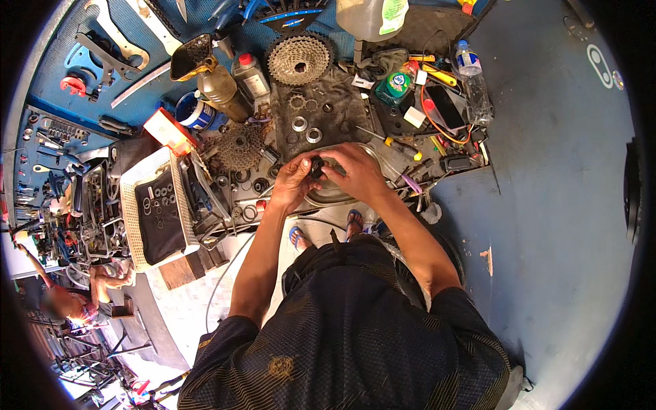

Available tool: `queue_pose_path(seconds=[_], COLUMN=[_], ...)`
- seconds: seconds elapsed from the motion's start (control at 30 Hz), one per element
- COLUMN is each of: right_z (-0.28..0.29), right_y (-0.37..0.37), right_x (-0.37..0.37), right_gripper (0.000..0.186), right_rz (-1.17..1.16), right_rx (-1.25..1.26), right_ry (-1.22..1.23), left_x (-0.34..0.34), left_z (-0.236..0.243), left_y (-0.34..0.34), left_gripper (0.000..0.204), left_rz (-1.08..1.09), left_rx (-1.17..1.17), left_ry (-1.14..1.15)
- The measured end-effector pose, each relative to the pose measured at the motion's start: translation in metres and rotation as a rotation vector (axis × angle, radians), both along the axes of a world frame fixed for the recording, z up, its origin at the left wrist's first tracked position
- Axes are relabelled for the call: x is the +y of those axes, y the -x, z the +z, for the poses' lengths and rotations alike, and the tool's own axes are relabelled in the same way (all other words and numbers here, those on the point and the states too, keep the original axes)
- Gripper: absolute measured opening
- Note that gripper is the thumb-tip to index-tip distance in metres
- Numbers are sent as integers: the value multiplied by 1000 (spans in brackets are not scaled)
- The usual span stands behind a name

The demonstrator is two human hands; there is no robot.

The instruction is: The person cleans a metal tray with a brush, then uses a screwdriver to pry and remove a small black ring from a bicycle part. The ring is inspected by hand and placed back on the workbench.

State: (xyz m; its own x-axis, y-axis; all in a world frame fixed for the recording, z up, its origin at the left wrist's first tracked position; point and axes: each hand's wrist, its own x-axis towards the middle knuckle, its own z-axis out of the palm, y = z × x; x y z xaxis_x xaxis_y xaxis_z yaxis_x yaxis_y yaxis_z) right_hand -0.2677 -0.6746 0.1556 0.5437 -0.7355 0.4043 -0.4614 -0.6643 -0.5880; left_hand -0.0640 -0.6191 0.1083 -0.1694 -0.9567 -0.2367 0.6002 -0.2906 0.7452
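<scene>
Between my hands, at the middle of the head view, is a small black round metal part (316,166), partly hidden by my fingers. My left hand (294,179) grips it from the left, thumb upward, and my right hand (352,174) has its fingers curled on it from the right. Beneath them sits a wide metal pan (326,199). Just behind, on a dark greasy mat (345,96), lie silver rings (299,124) and thin toothed rings (297,102), with a large cassette (287,58) at the back. A screwdriver (400,147) lies right of the mat.
Left are a cream basket (128,212) with washers, another cassette (236,147), bottles (253,75) and a tool board (102,41). Right are a phone (444,108), a water bottle (468,61) and a blue panel (547,205). Another person (78,304) sits at lower left.
</scene>
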Motion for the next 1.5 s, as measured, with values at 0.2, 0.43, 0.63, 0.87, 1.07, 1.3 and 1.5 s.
queue_pose_path(seconds=[0.2,0.43,0.63,0.87,1.07,1.3,1.5], right_z=[-5,-15,-28,0,11,3,0], right_y=[-16,6,23,-11,-39,-44,-41], right_x=[2,1,0,1,-3,-5,-8], right_gripper=[19,16,17,22,21,19,17], right_rz=[-15,-157,-122,-80,-3,59,128], right_rx=[-62,-78,297,-48,75,125,97], right_ry=[39,-112,-319,-74,266,373,284], left_x=[2,3,3,4,7,9,11], left_z=[7,6,10,12,16,14,11], left_y=[1,-10,-12,-6,-1,-4,-10], left_gripper=[52,68,67,64,53,54,56], left_rz=[27,143,163,130,177,159,123], left_rx=[-13,-9,5,10,12,11,-80], left_ry=[21,-73,-109,-87,-127,-86,-113])
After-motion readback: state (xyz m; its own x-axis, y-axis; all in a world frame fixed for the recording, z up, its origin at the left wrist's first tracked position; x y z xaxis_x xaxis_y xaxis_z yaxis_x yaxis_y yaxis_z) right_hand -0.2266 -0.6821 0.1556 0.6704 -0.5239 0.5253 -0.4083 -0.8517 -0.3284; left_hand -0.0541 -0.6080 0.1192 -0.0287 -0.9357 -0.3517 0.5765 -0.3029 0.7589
